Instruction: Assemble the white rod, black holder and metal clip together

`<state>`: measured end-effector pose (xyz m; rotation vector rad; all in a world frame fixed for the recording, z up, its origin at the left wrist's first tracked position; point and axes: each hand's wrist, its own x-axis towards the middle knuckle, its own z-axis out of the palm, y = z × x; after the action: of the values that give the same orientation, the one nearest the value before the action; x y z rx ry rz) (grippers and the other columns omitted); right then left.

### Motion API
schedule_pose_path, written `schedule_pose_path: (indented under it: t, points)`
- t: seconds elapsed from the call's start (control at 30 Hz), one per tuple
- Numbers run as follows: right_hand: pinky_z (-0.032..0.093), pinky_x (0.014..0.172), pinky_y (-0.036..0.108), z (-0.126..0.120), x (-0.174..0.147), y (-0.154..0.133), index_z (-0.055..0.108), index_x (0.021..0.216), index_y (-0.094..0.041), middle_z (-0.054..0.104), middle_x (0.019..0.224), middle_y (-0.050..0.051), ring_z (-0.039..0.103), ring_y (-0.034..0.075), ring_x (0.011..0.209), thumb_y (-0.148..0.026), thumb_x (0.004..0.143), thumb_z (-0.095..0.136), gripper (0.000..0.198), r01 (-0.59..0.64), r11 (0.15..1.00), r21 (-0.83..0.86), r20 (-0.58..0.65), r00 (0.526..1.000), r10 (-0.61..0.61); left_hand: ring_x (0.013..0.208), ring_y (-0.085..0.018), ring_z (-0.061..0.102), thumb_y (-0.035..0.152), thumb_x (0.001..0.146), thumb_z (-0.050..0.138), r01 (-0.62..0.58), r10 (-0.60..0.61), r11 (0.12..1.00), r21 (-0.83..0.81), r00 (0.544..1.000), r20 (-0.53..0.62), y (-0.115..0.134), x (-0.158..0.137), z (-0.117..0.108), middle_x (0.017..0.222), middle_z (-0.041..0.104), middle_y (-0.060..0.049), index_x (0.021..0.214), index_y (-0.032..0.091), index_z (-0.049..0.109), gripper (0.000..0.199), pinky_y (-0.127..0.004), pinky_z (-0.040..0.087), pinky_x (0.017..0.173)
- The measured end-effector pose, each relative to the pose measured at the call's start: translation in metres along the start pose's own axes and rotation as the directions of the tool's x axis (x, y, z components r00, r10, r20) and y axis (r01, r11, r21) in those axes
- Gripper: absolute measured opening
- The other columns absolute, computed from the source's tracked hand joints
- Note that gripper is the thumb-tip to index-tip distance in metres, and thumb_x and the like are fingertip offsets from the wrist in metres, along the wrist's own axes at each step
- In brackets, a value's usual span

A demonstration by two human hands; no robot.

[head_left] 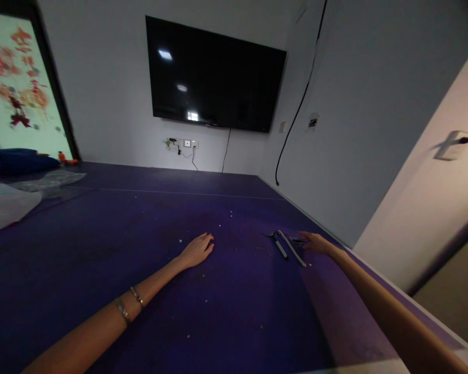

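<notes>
My left hand (196, 251) rests palm down on the purple tabletop (234, 291), its fingers loosely bent and nothing visible in them. Two bracelets sit on that forearm. Farther right, my right hand (315, 242) reaches over a small dark object (297, 242), with its fingers stretched out and apart. Whether they touch that object I cannot tell. Just left of these fingers lies a slim, slightly curved grey strip (292, 249). Beside the strip is a thin tool with a grey handle (281, 248) and a dark head; its exact kind is unclear.
Small white scraps (180, 240) dot the surface. Clear plastic sheeting (54, 179), a white sheet (8, 205) and a dark blue bundle (21, 160) lie at the left. A black cable (296, 111) hangs by the right wall. A television (214, 78) is mounted behind.
</notes>
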<state>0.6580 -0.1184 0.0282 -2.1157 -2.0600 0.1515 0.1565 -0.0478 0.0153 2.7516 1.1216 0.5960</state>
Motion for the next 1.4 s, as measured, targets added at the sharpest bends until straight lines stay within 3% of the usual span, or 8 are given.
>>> schedule_pose_path:
  t: [0.27, 0.43, 0.63, 0.8, 0.93, 1.13, 1.4]
  points:
    - [0.046, 0.083, 0.030, -0.004, -0.003, -0.008, 0.047, 0.129, -0.019, 0.066, 0.110, 0.008, 0.061, 0.025, 0.100, -0.012, 0.066, 0.057, 0.064, -0.044, 0.998, -0.034, 0.022, 0.999, 0.045, 0.123, -0.025, 0.042, 0.034, 0.090, 0.032, -0.001, 0.001, 1.000, -0.026, 1.000, -0.014, -0.001, -0.001, 0.001, 0.120, 0.057, -0.012, 0.112, 0.014, 0.052, 0.036, -0.040, 0.033, 0.103]
    - [0.045, 0.085, 0.028, -0.006, -0.007, -0.010, 0.046, 0.129, -0.012, 0.064, 0.111, 0.012, 0.060, 0.023, 0.102, -0.008, 0.069, 0.049, 0.061, -0.075, 0.996, -0.048, -0.097, 0.993, 0.070, 0.123, -0.025, 0.042, 0.035, 0.090, 0.031, -0.002, 0.001, 0.999, -0.039, 1.000, -0.023, -0.004, 0.001, 0.003, 0.121, 0.056, -0.013, 0.113, 0.013, 0.051, 0.037, -0.040, 0.032, 0.103]
    - [0.045, 0.087, 0.030, -0.005, -0.006, -0.071, 0.056, 0.121, -0.017, 0.065, 0.110, 0.010, 0.060, 0.022, 0.102, -0.015, 0.077, 0.042, 0.046, 0.018, 0.999, 0.028, -0.230, 0.973, -0.011, 0.128, -0.026, 0.035, 0.035, 0.089, 0.032, 0.073, -0.076, 0.997, -0.036, 0.994, -0.082, -0.014, 0.004, 0.002, 0.130, 0.049, -0.015, 0.112, 0.014, 0.051, 0.036, -0.044, 0.030, 0.104]
    - [0.041, 0.094, 0.032, 0.010, 0.001, -0.134, 0.062, 0.112, -0.017, 0.064, 0.113, 0.010, 0.057, 0.022, 0.106, -0.020, 0.079, 0.041, 0.040, 0.214, 0.976, 0.037, -0.233, 0.952, -0.200, 0.128, -0.027, 0.036, 0.036, 0.088, 0.033, 0.155, -0.154, 0.988, -0.001, 0.983, -0.101, -0.046, -0.009, -0.009, 0.131, 0.047, -0.016, 0.113, 0.013, 0.050, 0.037, -0.046, 0.029, 0.104]
    - [0.038, 0.098, 0.034, 0.033, 0.002, -0.162, 0.061, 0.114, -0.017, 0.063, 0.114, 0.009, 0.056, 0.022, 0.109, -0.020, 0.078, 0.043, 0.040, 0.263, 0.964, 0.033, -0.219, 0.943, -0.250, 0.126, -0.027, 0.038, 0.038, 0.088, 0.033, 0.237, -0.227, 0.971, 0.037, 0.959, -0.169, -0.086, -0.031, -0.023, 0.129, 0.048, -0.018, 0.117, 0.012, 0.046, 0.041, -0.046, 0.031, 0.102]
    - [0.040, 0.096, 0.040, 0.067, -0.007, -0.179, 0.057, 0.118, -0.013, 0.059, 0.119, 0.013, 0.053, 0.026, 0.111, -0.028, 0.082, 0.041, 0.042, 0.235, 0.972, 0.005, -0.228, 0.947, -0.228, 0.121, -0.026, 0.043, 0.037, 0.088, 0.032, 0.330, -0.306, 0.939, 0.098, 0.930, -0.201, -0.130, -0.064, -0.041, 0.127, 0.050, -0.017, 0.121, 0.010, 0.043, 0.044, -0.043, 0.032, 0.102]
    - [0.038, 0.097, 0.049, 0.085, -0.016, -0.182, 0.059, 0.116, -0.017, 0.055, 0.126, 0.012, 0.047, 0.029, 0.119, -0.031, 0.085, 0.036, 0.041, 0.192, 0.981, 0.041, -0.312, 0.935, -0.170, 0.124, -0.026, 0.041, 0.037, 0.087, 0.033, 0.324, -0.301, 0.935, 0.145, 0.940, -0.158, -0.140, -0.075, -0.039, 0.129, 0.050, -0.015, 0.122, 0.013, 0.044, 0.044, -0.044, 0.031, 0.102]
